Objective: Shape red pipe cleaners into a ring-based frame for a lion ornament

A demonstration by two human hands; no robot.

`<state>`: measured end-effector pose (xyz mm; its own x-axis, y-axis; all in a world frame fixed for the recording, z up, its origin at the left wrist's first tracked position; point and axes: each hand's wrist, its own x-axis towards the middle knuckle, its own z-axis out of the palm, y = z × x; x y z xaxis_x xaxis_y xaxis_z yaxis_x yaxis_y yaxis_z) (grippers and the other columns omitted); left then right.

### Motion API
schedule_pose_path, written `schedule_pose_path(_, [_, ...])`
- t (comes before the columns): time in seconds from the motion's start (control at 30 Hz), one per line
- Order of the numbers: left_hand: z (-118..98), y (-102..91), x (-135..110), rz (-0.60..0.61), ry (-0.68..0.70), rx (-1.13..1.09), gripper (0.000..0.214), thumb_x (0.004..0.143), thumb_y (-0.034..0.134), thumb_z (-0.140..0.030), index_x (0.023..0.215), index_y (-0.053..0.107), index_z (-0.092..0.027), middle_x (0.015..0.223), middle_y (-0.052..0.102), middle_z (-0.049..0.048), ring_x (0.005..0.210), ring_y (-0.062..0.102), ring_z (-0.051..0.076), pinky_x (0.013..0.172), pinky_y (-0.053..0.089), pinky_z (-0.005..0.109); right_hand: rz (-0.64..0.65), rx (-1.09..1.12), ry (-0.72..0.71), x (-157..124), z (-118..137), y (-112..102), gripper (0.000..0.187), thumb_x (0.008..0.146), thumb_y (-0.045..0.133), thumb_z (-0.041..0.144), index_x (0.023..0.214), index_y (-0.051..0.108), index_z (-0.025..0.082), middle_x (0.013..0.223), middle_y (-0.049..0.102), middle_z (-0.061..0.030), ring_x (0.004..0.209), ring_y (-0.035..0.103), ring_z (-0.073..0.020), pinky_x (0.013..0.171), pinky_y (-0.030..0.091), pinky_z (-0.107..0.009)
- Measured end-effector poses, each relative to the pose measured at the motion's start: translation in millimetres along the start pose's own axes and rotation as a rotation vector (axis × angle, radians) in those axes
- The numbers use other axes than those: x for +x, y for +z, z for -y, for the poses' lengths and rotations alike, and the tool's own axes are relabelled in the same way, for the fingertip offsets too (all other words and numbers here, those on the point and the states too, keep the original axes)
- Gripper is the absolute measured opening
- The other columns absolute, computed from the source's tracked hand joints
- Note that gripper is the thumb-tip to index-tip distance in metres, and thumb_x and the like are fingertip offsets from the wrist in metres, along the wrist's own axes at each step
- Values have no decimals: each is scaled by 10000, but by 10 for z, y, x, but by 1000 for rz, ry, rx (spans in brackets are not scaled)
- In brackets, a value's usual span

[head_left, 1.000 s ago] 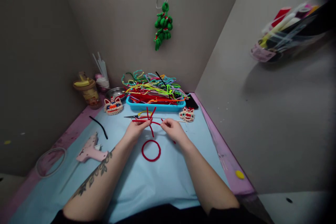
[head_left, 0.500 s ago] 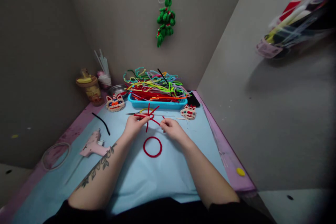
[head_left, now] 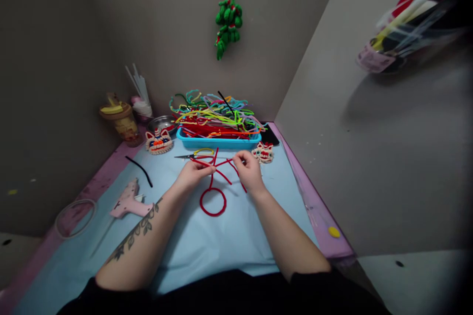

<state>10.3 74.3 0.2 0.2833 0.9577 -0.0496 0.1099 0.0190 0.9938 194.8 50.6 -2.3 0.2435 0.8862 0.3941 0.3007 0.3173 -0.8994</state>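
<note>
In the middle of the frame, the left hand [head_left: 194, 173] pinches a red fuzzy star [head_left: 216, 165], the right hand [head_left: 248, 166] pinches one leg [head_left: 224, 162], and a red ring [head_left: 213, 215] lies lower.

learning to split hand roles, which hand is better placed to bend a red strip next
Likely the right hand: it pinches one end of the red strips, while the left hand holds them near their crossing.

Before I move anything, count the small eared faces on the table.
2. One eared face sits left of the blue tray, near the metal bowl; the other eared face is just beyond the right hand. More could be hidden.
</note>
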Motion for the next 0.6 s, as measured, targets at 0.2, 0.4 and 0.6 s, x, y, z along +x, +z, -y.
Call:
schedule_pose_path(0.2, [-8,-15,16,-5,-29,-135,215,564,785,-340,651,724,-153,649,689,33,647,582,161,708,431,296,-48,212,129,-25,-148,106,177,761,554,358,699,516,197,645,481,28,615,439,-122,605,385,-250])
schedule_pose_path(0.4, [10,-47,36,-154,-7,-97,288,571,782,-393,709,747,-144,735,726,66,728,614,202,729,437,310,107,239,201,32,-111,31,347,791,533,478,943,606,175,849,629,-51,722,556,-155,693,450,-292])
schedule_pose_path(0.6, [-8,-119,49,-280,-26,-63,313,588,756,-425,711,760,-138,710,724,90,748,623,223,650,424,276,263,26,81,-45,-15,45,209,758,589,385,736,613,178,710,601,-17,701,535,-157,695,432,-282])
